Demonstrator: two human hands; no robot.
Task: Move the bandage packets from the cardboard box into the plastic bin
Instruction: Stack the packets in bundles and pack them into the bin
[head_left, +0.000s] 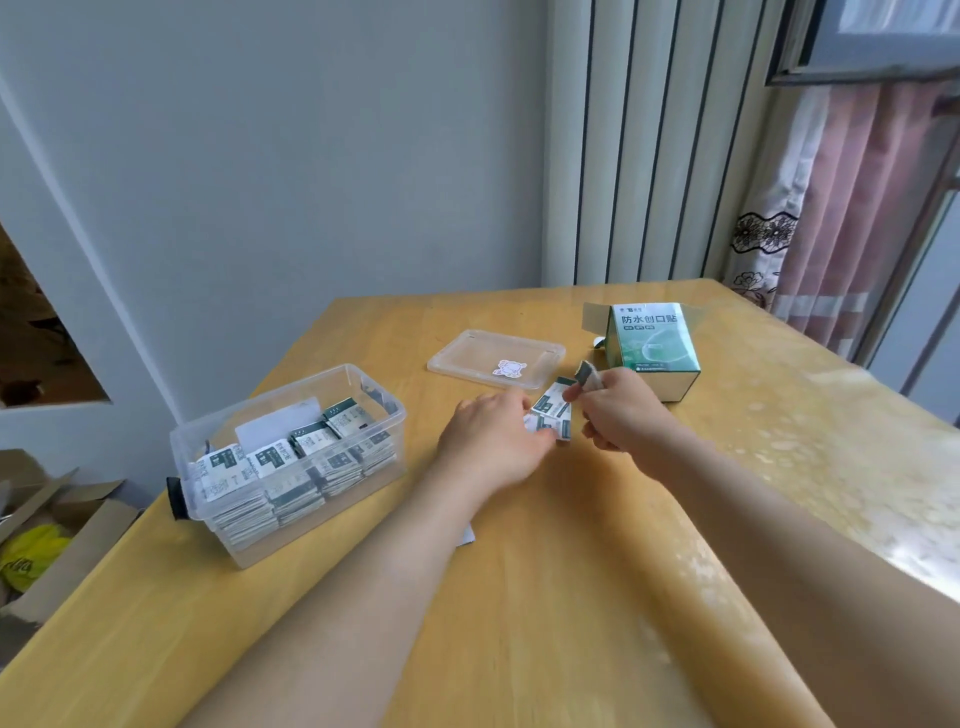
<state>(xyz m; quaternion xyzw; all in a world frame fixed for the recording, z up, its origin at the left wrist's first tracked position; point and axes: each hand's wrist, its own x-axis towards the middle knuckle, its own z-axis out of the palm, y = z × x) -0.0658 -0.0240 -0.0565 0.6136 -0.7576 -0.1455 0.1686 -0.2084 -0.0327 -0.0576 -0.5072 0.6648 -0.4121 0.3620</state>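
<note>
A green and white cardboard box (655, 349) stands at the far right of the wooden table, its flap open on the left side. A clear plastic bin (270, 470) at the left holds stacked rows of white and dark green bandage packets (291, 451). Between them, above the table's middle, both hands meet over a few bandage packets (554, 410). My left hand (491, 441) grips their lower left edge. My right hand (621, 410) pinches packets at the upper right, and one more sticks up between its fingers.
The bin's clear lid (496, 358), with a small sticker on it, lies flat behind my hands. A white scrap (467, 535) peeks from under my left forearm. Left of the table, open cardboard cartons and a yellow bag (31, 553) sit on the floor. Curtains hang at the right.
</note>
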